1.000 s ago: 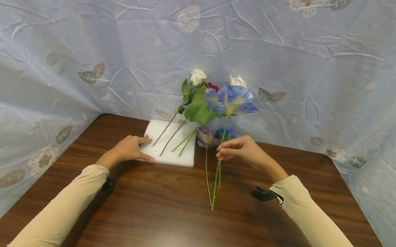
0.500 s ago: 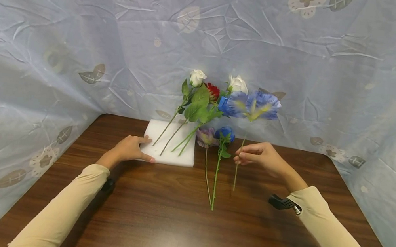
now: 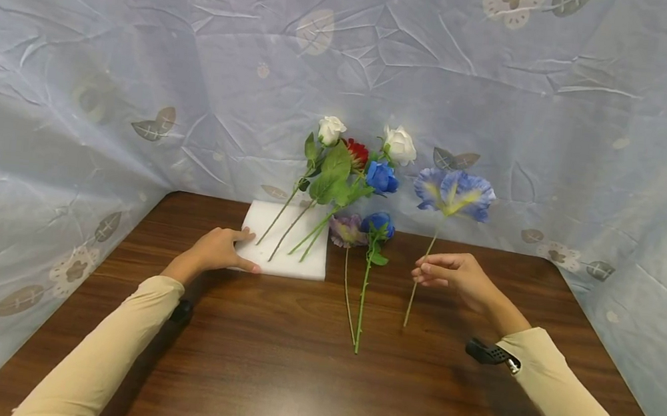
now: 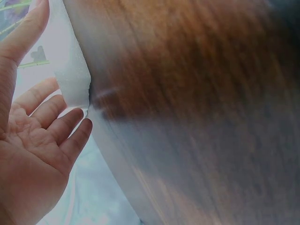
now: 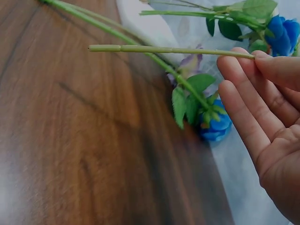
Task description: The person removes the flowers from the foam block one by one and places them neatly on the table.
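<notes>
My left hand [image 3: 215, 250] rests at the left edge of a white foam block [image 3: 312, 265], thumb and fingers spread. In the left wrist view, its fairly straight fingers touch the foam's side. Thumb and fingers of my right hand [image 3: 465, 277] pinch the thin stem of a large blue-violet flower [image 3: 454, 193] with a yellowish centre. That stem [image 5: 168, 50] is raised above the table, its lower end free. Two white roses [image 3: 400, 145], a red flower [image 3: 357, 153] and a blue rose [image 3: 382, 177] stand slanted in the foam, leaning right.
A purple flower [image 3: 347, 231] and another blue rose [image 3: 377, 225] lie on the brown wooden table [image 3: 270, 363] between the foam and my right hand, stems toward me. A patterned pale-blue cloth [image 3: 249, 79] hangs behind the table and at both sides.
My right hand has moved right and slightly toward me with the blue-violet flower, away from the flowers in the foam and on the table. The left hand and foam have stayed put.
</notes>
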Demonstrator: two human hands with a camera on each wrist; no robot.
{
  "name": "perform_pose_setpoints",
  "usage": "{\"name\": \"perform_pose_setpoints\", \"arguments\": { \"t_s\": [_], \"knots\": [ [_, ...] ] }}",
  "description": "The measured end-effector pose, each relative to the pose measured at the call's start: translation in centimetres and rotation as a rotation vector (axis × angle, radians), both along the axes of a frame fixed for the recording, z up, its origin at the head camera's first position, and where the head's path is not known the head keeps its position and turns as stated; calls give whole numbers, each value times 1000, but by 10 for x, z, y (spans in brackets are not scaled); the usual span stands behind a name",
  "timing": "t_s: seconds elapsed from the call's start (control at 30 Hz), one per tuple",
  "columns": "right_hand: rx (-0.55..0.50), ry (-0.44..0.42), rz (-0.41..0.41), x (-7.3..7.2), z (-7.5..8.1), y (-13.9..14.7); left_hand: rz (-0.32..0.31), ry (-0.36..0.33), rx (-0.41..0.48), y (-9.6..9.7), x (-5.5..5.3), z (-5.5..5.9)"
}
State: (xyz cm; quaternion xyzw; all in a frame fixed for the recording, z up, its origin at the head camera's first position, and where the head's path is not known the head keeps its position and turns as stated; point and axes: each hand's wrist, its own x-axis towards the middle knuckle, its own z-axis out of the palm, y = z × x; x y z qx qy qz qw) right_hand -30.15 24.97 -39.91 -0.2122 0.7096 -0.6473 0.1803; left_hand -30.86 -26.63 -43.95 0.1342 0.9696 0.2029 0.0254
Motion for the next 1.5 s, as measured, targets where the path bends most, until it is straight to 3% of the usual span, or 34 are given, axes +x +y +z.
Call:
{"name": "perform_pose_setpoints", "arguments": {
  "t_s": [0.2,0.6,1.1,1.5],
  "knots": [
    [1,-70,-24,0,-14,3,-1,0,2,0,0,1],
    [123,-164,-4,1,-30,-1,-1,-1,8,0,-1,0],
    [250,-260,-12,3,-30,-11,-4,-2,1,0,-1,1],
    [312,-264,-68,0,-36,-25,-2,-1,4,0,0,0]
  ]
}}
